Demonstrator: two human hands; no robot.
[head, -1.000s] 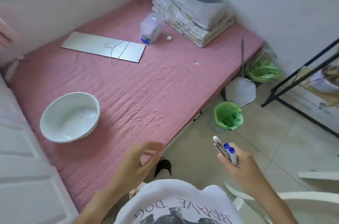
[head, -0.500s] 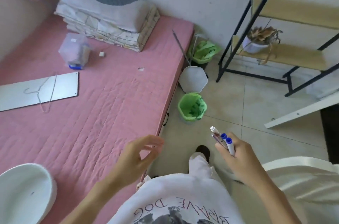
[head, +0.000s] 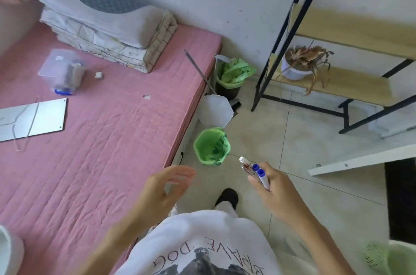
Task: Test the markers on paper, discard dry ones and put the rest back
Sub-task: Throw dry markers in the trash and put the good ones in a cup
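Head view. Step in hand, as I judge it: the discard step. The right hand (head: 275,187) grips a small bunch of markers (head: 256,172), two with blue caps and one white-capped with a clear barrel, caps pointing up and away from the person toward the small green-lined bin (head: 212,146). The bunch sits near that bin, on its right and a bit nearer the person, above the tiled floor (head: 292,139), not over the bin mouth. No paper is visible, so whether these were tested cannot be told.

The next move probably calls for carrying the bunch left and forward until it is over the bin opening, then letting go only of the dry ones. The keepers would need the clear plastic box (head: 62,72), which lies well away from the bin on the pink mattress (head: 101,151).

Hand pose: right fingers curled round the marker barrels, thumb side toward the bin, wrist low, forearm coming in from lower right. Left hand (head: 164,189) holds nothing, fingers loosely spread and slightly bent, palm turned toward the right hand; it hovers at the mattress edge, left of the bin and nearer the person. The hands are apart.

A second green-lined bin (head: 231,74) stands beyond the first, by the wall.
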